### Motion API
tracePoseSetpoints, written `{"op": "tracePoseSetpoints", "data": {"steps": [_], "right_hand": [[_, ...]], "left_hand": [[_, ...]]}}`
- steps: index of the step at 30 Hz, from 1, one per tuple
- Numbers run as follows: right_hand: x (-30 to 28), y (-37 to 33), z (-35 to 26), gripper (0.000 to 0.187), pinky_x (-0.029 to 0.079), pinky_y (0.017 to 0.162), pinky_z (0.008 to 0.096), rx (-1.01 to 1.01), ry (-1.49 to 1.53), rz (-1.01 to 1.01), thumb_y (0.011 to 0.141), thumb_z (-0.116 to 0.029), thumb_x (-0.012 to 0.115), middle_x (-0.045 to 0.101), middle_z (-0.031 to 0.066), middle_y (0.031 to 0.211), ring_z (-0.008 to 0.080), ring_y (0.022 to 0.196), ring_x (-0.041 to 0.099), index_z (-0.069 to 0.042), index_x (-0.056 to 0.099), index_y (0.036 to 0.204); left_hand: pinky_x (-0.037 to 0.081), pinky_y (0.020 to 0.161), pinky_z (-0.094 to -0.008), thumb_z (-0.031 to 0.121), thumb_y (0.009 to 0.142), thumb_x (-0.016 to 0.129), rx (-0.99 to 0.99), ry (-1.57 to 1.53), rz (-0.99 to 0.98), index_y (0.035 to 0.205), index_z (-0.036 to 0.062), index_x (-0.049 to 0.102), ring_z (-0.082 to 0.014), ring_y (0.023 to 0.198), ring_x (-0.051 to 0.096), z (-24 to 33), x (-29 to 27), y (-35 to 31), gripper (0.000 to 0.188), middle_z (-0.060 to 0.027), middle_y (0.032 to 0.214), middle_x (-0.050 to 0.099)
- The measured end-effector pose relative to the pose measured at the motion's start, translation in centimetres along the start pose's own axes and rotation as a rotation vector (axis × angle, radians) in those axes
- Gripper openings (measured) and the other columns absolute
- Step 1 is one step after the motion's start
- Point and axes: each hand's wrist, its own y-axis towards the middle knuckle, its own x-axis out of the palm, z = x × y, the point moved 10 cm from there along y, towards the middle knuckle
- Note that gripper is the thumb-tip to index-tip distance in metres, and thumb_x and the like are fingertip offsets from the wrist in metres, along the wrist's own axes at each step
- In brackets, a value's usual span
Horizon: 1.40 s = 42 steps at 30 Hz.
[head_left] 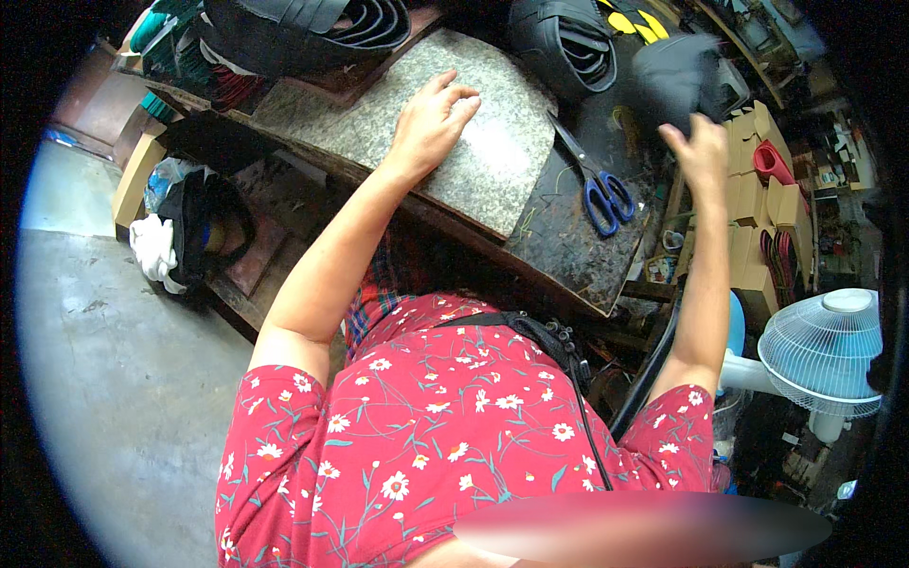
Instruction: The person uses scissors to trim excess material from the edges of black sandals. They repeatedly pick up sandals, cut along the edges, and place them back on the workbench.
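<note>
My left hand (434, 131) hovers over a grey speckled board (492, 80) on the workbench, its fingers loosely bent and apart, holding nothing. To the right, my right hand (701, 156) is raised at the bench's right side with thumb and fingers apart. Just beyond its fingertips is a black sheet-like piece (674, 80), smeared by motion; whether the fingers touch it I cannot tell. Scissors with blue handles (608, 201) lie on the dark bench top (573, 251) between my hands, blades pointing away.
Curled black pieces are stacked at the back left (365, 24) and back centre (573, 52). Cardboard boxes (757, 204) with a red roll (774, 163) stand right of the bench. A fan (819, 350) is near my right elbow. A black bag (194, 222) sits low on the left.
</note>
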Motion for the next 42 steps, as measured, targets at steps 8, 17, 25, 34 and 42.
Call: {"op": "tracePoseSetpoints", "data": {"steps": [8,17,25,34,42], "right_hand": [[0.3,0.1,-2.6,0.062,0.048,0.098,0.044,-0.094,0.192,0.137,0.082,-0.04,0.077,0.062,0.0179,0.125,0.0366,0.115,0.058,-0.005,0.059,0.13],[1.0,-9.7,-12.2,0.074,0.042,0.105,0.0439,-0.156,0.698,-0.176,0.069,-0.022,0.082,0.059,0.0158,0.127,0.0351,0.118,0.054,-0.01,0.055,0.137],[0.4,-4.9,-20.6,0.061,0.045,0.102,0.045,-0.301,0.712,-0.074,0.072,-0.031,0.079,0.059,0.0191,0.124,0.0374,0.117,0.055,-0.006,0.064,0.125],[6.0,0.0,-13.9,0.024,0.047,0.1,0.0401,-0.159,0.743,-0.12,0.089,-0.017,0.063,0.067,0.0137,0.115,0.03,0.113,0.062,-0.004,0.068,0.11],[8.0,-7.6,-17.3,0.088,0.018,0.122,0.0494,-0.505,0.427,-0.353,0.089,-0.063,0.055,0.027,0.0284,0.158,0.0426,0.149,0.023,-0.004,0.037,0.151]], "left_hand": [[0.038,0.111,-0.0395,0.034,0.094,0.063,0.008,0.031,-0.003,0.121,0.0132,0.069,-0.0341,0.135,0.049,-0.5,-0.1,0.0,0.035,-0.0182,0.147,0.05],[0.039,0.108,-0.0458,0.022,0.086,0.07,0.316,0.072,0.402,0.124,0.0088,0.061,-0.0378,0.127,0.049,4.7,-4.7,-1.8,0.041,-0.0192,0.135,0.054],[0.027,0.118,-0.052,0.044,0.096,0.057,0.698,0.299,0.058,0.142,0.0204,0.053,-0.0331,0.143,0.038,9.6,0.2,-3.9,0.053,-0.0127,0.153,0.044],[0.031,0.115,-0.0567,0.036,0.101,0.048,0.311,0.571,-0.09,0.133,0.0066,0.058,-0.0406,0.138,0.043,3.3,4.1,-1.2,0.044,-0.0203,0.144,0.051],[0.029,0.115,-0.0524,0.035,0.097,0.055,0.163,0.588,-0.09,0.13,-0.0033,0.057,-0.0443,0.137,0.04,1.9,3.2,-1.0,0.051,-0.0277,0.145,0.047]]}}
